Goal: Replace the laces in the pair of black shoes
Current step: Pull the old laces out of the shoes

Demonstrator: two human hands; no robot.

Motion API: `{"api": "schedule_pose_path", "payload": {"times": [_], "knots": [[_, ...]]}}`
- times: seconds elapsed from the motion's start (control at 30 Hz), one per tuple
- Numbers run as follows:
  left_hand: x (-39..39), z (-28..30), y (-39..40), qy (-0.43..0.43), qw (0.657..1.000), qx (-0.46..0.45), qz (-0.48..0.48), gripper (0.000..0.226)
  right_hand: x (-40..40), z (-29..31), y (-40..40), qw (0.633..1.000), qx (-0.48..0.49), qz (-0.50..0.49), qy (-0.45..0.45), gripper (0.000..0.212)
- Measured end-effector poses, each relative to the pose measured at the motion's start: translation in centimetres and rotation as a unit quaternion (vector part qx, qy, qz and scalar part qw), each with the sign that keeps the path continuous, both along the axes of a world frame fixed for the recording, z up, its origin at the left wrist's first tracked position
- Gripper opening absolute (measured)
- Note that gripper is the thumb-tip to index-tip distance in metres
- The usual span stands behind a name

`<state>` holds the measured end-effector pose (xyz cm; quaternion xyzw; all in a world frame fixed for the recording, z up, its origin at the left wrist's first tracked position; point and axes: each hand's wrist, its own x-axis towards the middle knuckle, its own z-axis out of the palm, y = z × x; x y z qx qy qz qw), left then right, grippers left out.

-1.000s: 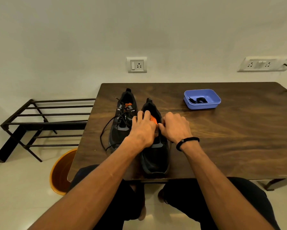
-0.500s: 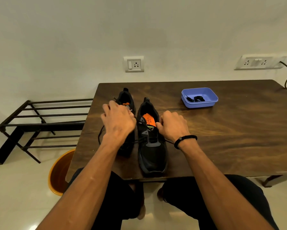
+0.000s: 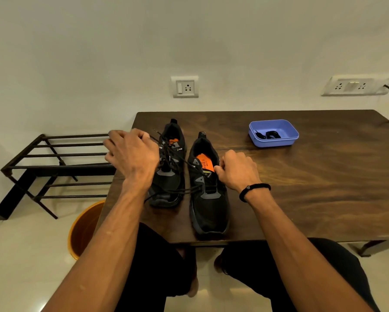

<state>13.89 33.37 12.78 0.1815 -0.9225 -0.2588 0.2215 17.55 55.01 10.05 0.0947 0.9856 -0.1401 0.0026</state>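
Shoes [image 3: 189, 176] crowd table's [image 3: 324, 188] left edge, right side bare.

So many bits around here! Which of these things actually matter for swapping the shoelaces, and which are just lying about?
For the job:
- left shoe
- right shoe, steadied by the right hand
- old lace, pulled by the left hand
- blue tray holding black laces

Lying about:
- metal rack
- orange bin
- wall sockets
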Motion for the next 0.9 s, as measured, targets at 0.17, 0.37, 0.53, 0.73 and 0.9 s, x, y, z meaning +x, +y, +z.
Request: {"api": "schedule_pose_path", "payload": {"times": [0.17, 0.37, 0.53, 0.73, 0.9], "knots": [[-0.1, 0.3, -0.1, 0.115, 0.990, 0.064, 0.047, 0.021, -0.1, -0.1, 0.0, 1.000, 0.002, -0.001, 0.000, 0.023], [-0.6, -0.7, -1.0, 0.070, 0.993, 0.088, 0.035, 0.039, -0.1, -0.3, 0.0, 1.000, -0.002, -0.003, 0.011, 0.025], [-0.4, -1.4, 1.0, -0.005, 0.992, 0.018, -0.127, 0.051, -0.1, -0.3, -0.5, 0.999, -0.040, 0.001, 0.034, 0.021], [0.8, -2.4, 3.2, -0.178, 0.847, -0.009, -0.502, 0.039, 0.0, -0.1, -0.7, 0.985, -0.087, 0.127, -0.079, 0.008], [0.4, -3.2, 4.4, -0.295, 0.811, -0.095, -0.497, 0.047, 0.2, -1.3, -1.2, 0.987, -0.041, 0.127, -0.088, 0.007]]}}
